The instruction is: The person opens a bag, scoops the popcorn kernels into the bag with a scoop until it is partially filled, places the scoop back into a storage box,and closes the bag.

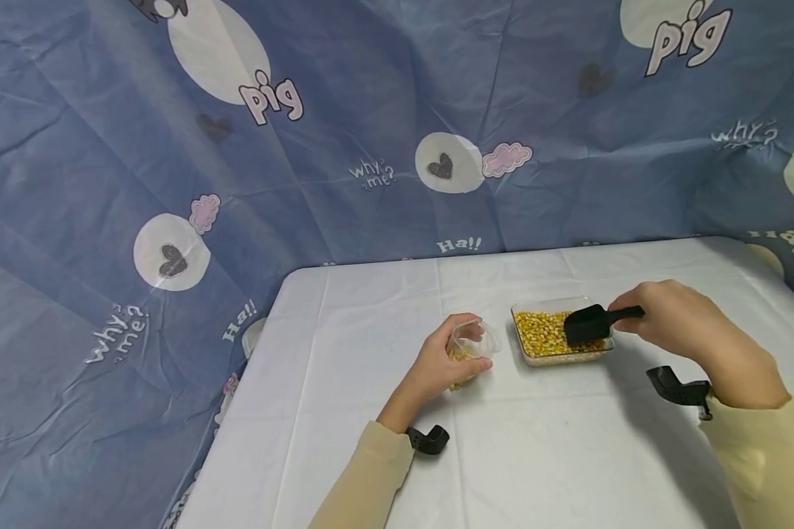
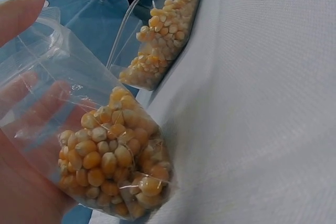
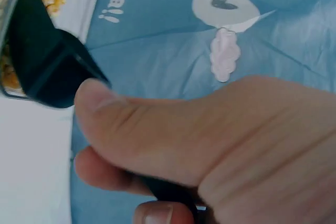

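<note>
A clear plastic cup (image 2: 113, 150), partly filled with corn kernels, stands on the white cloth. My left hand (image 1: 440, 358) holds it, thumb on the near side and fingers curled round the far side. To its right sits a clear rectangular container (image 1: 565, 360) of yellow corn kernels (image 1: 539, 332). My right hand (image 1: 678, 317) grips the handle of a black scoop (image 1: 589, 325), thumb on top in the right wrist view. The scoop's blade is down in the container, against the kernels at its right side. Whether the scoop bears kernels is hidden.
A white cloth (image 1: 370, 316) covers the table. Behind and to the left hangs a blue printed curtain (image 1: 344, 213). Black wrist mounts (image 1: 428, 441) stick out from both sleeves. The cup and container stand a short gap apart.
</note>
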